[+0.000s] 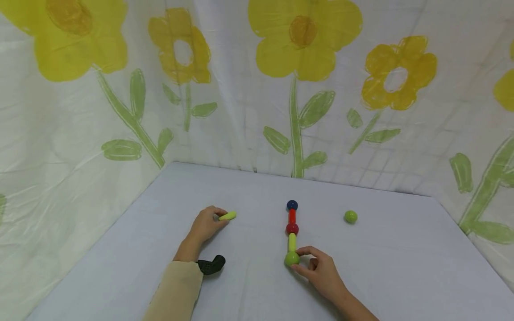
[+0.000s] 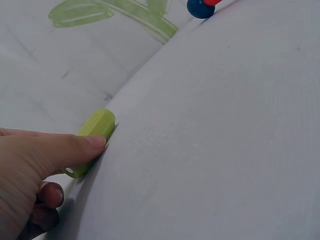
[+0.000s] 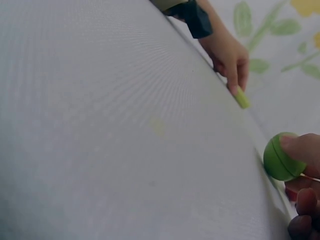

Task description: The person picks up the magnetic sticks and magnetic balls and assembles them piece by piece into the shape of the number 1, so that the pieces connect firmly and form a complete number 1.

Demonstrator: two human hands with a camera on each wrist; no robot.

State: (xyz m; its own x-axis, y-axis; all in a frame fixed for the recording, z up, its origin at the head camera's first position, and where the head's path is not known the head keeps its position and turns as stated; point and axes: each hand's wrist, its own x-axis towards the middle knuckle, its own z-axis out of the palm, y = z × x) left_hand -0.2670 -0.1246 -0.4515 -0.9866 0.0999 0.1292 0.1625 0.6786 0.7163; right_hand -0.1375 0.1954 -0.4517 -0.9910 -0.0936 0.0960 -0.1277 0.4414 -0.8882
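My left hand (image 1: 207, 223) pinches a yellow-green rod (image 2: 98, 125) between thumb and fingers, low over the white table. Right of it lies a straight chain: a blue ball (image 1: 292, 205), a red rod (image 1: 292, 216), a red ball (image 1: 292, 229), a second yellow-green rod (image 1: 292, 242) and a green ball (image 1: 292, 259) at the near end. With thumb and forefinger my right hand (image 1: 321, 272) grips that green ball. In the right wrist view the ball shows a seam, and the fingers hide most of the chain behind it.
A loose green ball (image 1: 351, 217) sits on the white table (image 1: 401, 267), right of the chain. A black wrist-worn device (image 1: 212, 265) is at the left sleeve. Behind the table hangs a white cloth (image 1: 237, 111) painted with yellow flowers.
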